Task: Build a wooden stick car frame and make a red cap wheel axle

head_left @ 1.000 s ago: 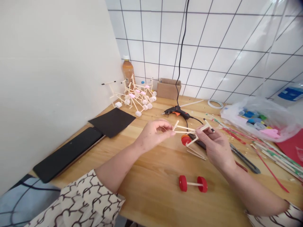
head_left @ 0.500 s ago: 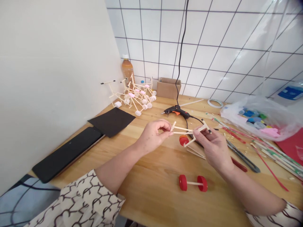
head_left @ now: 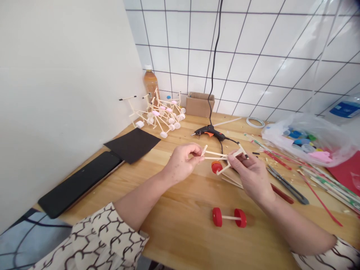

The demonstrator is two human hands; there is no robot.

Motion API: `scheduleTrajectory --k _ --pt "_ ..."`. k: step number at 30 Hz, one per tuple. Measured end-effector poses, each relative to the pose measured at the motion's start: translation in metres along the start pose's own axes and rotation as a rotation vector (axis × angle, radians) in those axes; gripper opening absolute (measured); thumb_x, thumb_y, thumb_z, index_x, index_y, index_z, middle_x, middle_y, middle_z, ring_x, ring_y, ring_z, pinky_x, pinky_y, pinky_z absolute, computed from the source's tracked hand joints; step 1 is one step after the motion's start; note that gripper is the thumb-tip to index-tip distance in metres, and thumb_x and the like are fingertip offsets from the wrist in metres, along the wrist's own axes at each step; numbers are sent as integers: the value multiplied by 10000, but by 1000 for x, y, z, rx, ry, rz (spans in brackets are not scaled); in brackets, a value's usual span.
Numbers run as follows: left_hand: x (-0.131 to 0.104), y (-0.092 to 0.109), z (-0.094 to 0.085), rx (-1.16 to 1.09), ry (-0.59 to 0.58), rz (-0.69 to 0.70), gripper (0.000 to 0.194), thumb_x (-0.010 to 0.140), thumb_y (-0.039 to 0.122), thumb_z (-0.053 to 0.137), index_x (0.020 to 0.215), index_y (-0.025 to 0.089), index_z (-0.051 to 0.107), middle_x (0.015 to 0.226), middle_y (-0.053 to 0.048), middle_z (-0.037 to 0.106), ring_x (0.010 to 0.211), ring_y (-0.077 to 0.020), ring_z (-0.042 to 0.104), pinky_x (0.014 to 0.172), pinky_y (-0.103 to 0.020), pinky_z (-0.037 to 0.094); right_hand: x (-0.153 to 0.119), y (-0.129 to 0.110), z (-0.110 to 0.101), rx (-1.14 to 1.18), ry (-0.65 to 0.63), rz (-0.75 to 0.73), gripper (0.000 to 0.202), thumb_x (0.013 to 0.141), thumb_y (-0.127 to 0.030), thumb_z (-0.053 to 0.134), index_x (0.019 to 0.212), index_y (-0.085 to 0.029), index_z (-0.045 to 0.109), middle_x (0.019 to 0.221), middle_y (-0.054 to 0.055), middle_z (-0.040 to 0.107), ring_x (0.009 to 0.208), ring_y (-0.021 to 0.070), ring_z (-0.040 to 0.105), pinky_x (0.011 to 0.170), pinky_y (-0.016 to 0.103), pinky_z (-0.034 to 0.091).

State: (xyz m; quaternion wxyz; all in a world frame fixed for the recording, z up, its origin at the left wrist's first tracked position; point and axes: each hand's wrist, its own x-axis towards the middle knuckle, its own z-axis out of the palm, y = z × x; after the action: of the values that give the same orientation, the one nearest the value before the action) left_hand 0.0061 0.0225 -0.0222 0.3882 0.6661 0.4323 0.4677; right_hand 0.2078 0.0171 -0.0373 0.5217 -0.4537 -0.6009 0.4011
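Between my two hands is a small frame of pale wooden sticks (head_left: 215,153), held above the table. The fingertips of my left hand (head_left: 184,159) pinch its left end, by a short crosspiece. My right hand (head_left: 250,170) grips the other end, near a crossbar with black tips; its fingers hide part of the joints. A red bottle cap (head_left: 216,167) shows just below the frame; whether it is attached I cannot tell. Nearer me on the table lies a pair of red caps joined by a stick (head_left: 230,218). Loose sticks (head_left: 233,181) lie beneath my right hand.
Behind my hands rests a black glue gun (head_left: 210,132) with its cord. Several finished stick tricycles (head_left: 160,112) stand at the back left, near a bottle (head_left: 151,82) and a cardboard box (head_left: 199,104). A utility knife (head_left: 288,185) lies right; a phone (head_left: 81,182) lies left.
My hands and the stick frame have shifted very slightly left, the right hand a bit more. The grip of both hands looks the same.
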Motion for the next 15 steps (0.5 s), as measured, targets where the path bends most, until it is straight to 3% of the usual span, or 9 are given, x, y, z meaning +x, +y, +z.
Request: scheduleTrajectory --k 15 --pt "-1 -1 1 41 12 -18 63 721 163 593 666 150 566 816 -46 649 854 -182 605 808 -292 443 1 0 2 53 7 59 208 774 -375 672 763 -182 596 708 -16 549 655 114 486 636 263 397"
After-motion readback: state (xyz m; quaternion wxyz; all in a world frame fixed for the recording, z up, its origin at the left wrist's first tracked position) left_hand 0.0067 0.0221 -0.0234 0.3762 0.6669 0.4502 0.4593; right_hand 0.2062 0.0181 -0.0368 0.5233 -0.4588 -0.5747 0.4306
